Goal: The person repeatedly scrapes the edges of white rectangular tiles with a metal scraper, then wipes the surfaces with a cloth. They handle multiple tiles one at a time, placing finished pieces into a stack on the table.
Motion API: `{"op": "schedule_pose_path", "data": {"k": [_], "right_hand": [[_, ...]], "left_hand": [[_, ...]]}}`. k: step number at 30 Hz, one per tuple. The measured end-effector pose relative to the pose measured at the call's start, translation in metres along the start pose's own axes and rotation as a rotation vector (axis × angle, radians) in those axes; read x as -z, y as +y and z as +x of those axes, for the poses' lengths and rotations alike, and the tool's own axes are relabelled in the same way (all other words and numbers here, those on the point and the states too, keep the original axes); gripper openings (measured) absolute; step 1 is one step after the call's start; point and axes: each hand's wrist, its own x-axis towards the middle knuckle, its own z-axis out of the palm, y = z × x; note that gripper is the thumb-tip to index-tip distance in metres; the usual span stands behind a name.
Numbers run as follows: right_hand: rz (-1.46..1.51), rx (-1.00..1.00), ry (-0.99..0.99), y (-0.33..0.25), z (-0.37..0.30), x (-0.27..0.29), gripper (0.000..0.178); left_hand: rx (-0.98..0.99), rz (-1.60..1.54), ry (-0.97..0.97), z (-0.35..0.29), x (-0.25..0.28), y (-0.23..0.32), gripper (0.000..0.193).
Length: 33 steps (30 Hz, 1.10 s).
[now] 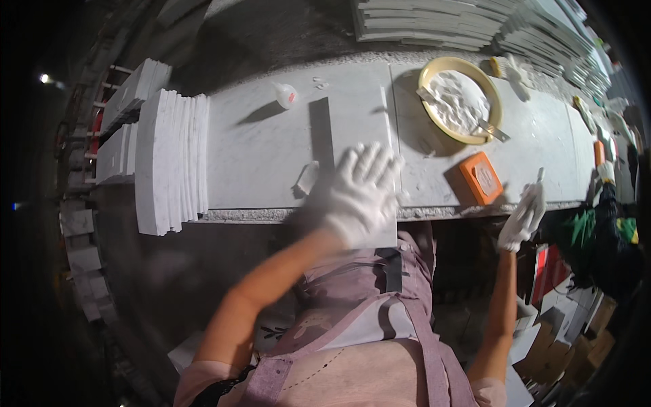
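Note:
My left hand (363, 193), in a white glove, lies over a long pale stone slab (359, 115) with its fingers spread. The slab rests on the marble-topped bench (258, 183) and juts past the near edge. Off the bench's front edge to the right, my gloved right hand (523, 216) is seen edge-on with fingers stretched out. Nothing shows in either hand. Nearest my right hand is an orange block (481, 178) with a pale top face. A small crumpled white scrap (307, 178) lies left of the slab.
Upright stone tiles (173, 159) stand packed at the left end. A small white bottle (286, 96) stands farther back. A yellow bowl (498, 102) holds white material and a flat-bladed tool (494, 130). Behind it lie a glove (519, 78) and stacked slabs (427, 24). Another person's sleeve (610, 237) is at right.

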Motion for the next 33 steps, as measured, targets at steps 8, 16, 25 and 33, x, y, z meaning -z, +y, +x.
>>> {"op": "schedule_pose_path", "data": {"k": [8,16,25,33], "right_hand": [[0.058,0.102,-0.309,-0.110,-0.164,0.048,0.022],[0.234,0.012,-0.294,-0.158,-0.174,0.007,0.034],[0.438,-0.028,-0.410,-0.186,-0.160,-0.039,0.030],[-0.287,0.511,-0.785,-0.191,-0.082,-0.118,0.050]], "left_hand": [[0.081,0.069,0.020,0.131,-0.017,-0.134,0.080],[-0.584,-0.439,-0.069,-0.083,0.005,0.011,0.082],[0.081,-1.025,0.314,-0.132,0.029,0.022,0.035],[0.048,-0.875,0.307,-0.125,0.028,0.008,0.021]]}}
